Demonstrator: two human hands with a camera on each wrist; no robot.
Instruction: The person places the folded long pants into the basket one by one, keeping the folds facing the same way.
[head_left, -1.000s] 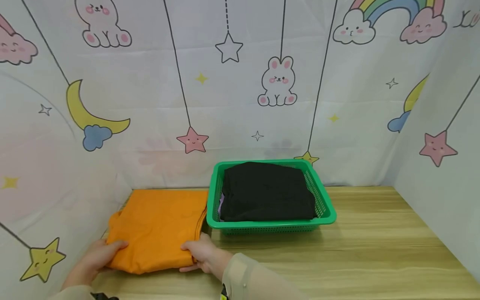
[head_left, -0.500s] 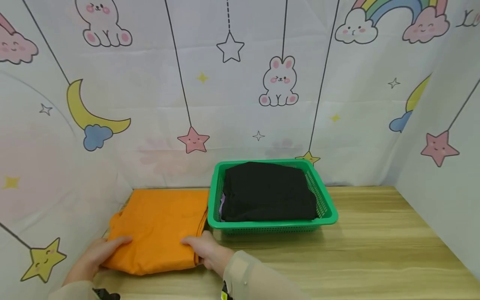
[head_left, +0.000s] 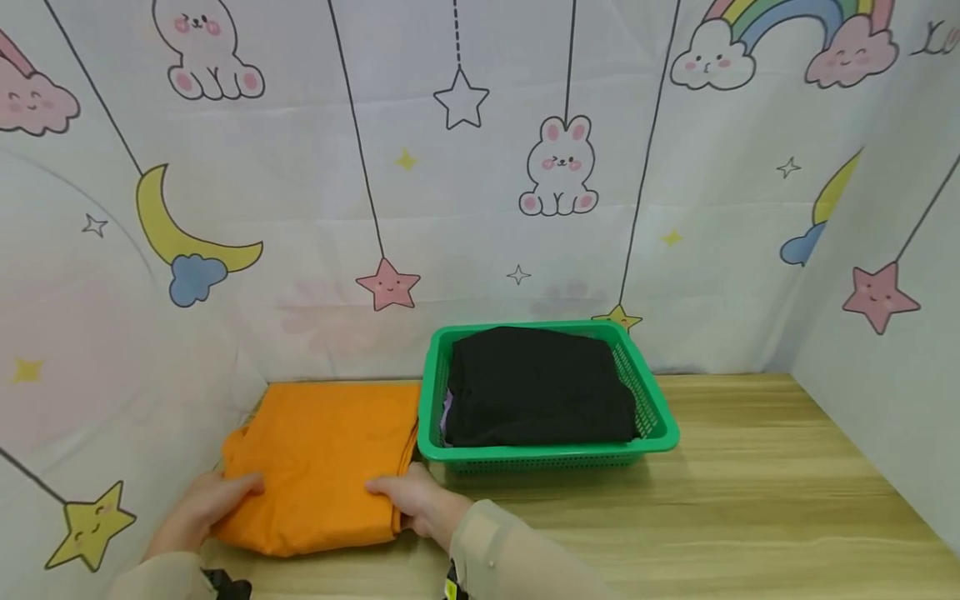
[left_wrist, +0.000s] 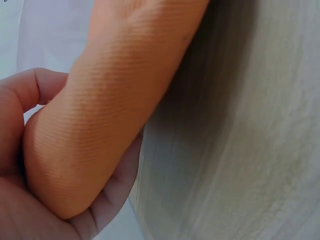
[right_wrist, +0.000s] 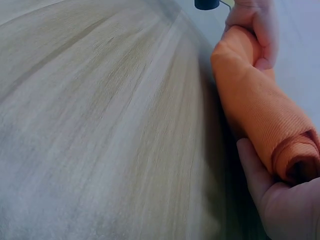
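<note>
A folded orange cloth [head_left: 322, 467] lies at the left of the wooden table, its near edge rounded and thick. My left hand [head_left: 206, 504] grips its near left corner, thumb on top. At the near right corner my right hand [head_left: 422, 502] holds it, thumb on top and the other fingers hidden below. In the left wrist view, fingers of the left hand [left_wrist: 35, 205] wrap around the ribbed orange fabric [left_wrist: 100, 115]. Seen from the right wrist, the cloth's end [right_wrist: 295, 155] shows rolled layers above the right hand [right_wrist: 290, 207].
Right beside the orange cloth stands a green plastic basket [head_left: 540, 455]. Folded black cloth [head_left: 540, 387] fills it, with a bit of purple fabric [head_left: 446, 414] at its left side. Wooden tabletop [head_left: 735, 492] extends to the right. A patterned curtain [head_left: 480, 208] encloses the back and sides.
The fingers of my right hand, partly visible under the near edge a second ago, are now hidden beneath the cloth. Cloth and basket have hardly shifted.
</note>
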